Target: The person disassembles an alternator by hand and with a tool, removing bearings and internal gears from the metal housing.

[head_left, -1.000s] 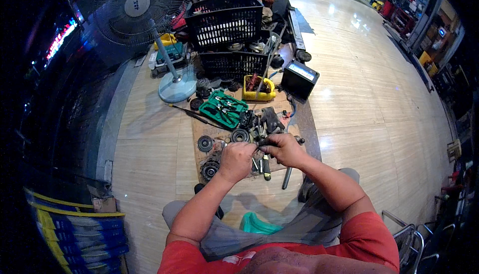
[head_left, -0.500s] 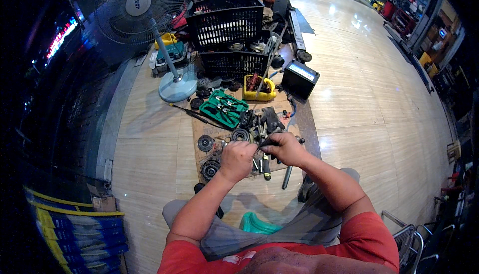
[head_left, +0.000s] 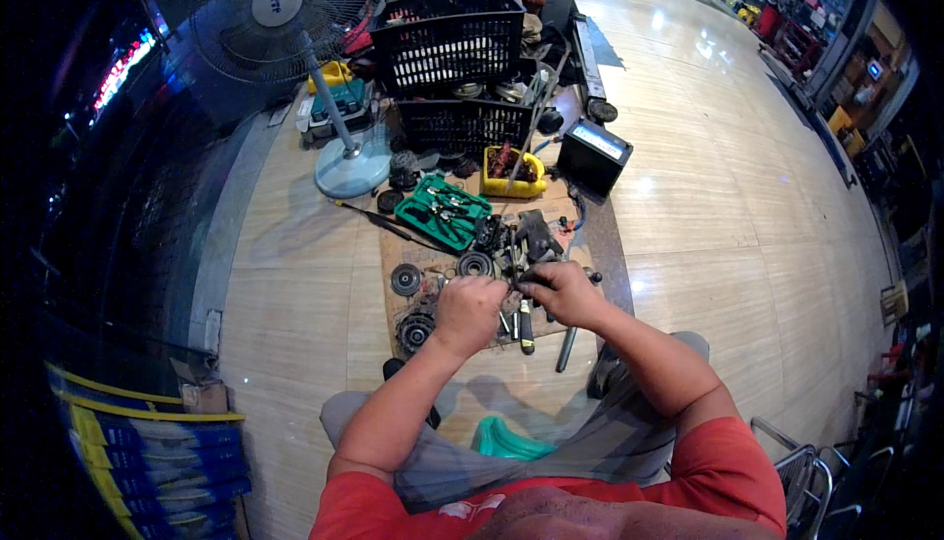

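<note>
My left hand [head_left: 471, 311] is closed, knuckles up, over the cardboard sheet [head_left: 598, 235]. Close beside it, my right hand [head_left: 562, 293] pinches inward, its fingertips dark with grime. What sits between the two sets of fingers is small, dark and mostly hidden, so I cannot name it. Below the hands lies a screwdriver with a black and yellow handle [head_left: 527, 329]. A round metal pulley [head_left: 474, 265] rests just beyond my left hand, and another dark wheel-like part [head_left: 406, 280] lies to its left. Dark metal parts [head_left: 536, 235] are heaped beyond my right hand.
A green tray of pliers [head_left: 444, 210] lies ahead, near a yellow cut-open container [head_left: 513, 172] and a black battery [head_left: 594, 158]. Black crates [head_left: 447, 40] are stacked behind. A standing fan [head_left: 352, 164] is at far left. A metal bar [head_left: 566, 348] crosses the cardboard's near edge.
My right fingers have shifted slightly at the small dark thing between the hands. The whole view has moved a little; the surrounding things stay in place.
</note>
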Demonstrator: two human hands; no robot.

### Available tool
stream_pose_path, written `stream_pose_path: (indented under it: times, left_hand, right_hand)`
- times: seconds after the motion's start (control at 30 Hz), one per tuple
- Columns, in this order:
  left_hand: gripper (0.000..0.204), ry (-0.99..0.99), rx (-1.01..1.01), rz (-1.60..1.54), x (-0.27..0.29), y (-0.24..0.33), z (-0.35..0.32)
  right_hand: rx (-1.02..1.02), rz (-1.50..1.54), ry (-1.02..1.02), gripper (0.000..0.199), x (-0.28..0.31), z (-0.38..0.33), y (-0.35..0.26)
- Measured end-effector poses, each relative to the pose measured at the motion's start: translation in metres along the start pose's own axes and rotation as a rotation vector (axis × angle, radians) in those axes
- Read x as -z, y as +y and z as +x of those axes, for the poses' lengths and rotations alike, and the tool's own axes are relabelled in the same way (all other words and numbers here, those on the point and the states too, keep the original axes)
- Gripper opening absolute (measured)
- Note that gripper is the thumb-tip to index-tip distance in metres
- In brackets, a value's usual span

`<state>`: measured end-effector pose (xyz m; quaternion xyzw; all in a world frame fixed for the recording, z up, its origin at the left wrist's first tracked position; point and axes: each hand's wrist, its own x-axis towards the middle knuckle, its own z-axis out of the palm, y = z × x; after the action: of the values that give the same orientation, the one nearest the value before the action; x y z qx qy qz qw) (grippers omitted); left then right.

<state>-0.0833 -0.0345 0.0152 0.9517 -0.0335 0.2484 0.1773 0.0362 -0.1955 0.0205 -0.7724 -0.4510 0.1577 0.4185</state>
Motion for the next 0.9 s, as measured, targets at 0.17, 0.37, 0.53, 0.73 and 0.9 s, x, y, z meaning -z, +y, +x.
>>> stream_pose_path:
  times: [0.17,0.37,0.53,0.73,0.9]
  left_hand:
    - [0.004,-0.037,0.071,-0.078,0.003,0.002,-0.001]
    - [0.013,-0.212,0.295,-0.265,0.01,0.006,0.003]
    - [0.012,-0.208,0.261,-0.276,0.007,0.002,0.0]
    - [0.011,-0.192,0.148,-0.072,0.004,0.001,-0.001]
    - [0.013,-0.203,0.236,-0.152,0.004,0.008,0.0]
  right_hand:
    - [0.002,-0.042,0.024,0.02,-0.001,0.0,-0.007]
    - [0.263,-0.176,-0.003,0.013,-0.001,-0.002,-0.003]
    - [0.255,-0.209,-0.002,0.014,-0.003,-0.005,-0.004]
    - [0.069,-0.138,-0.008,0.018,-0.006,-0.002,-0.001]
    - [0.116,-0.185,-0.023,0.016,-0.004,-0.002,-0.001]
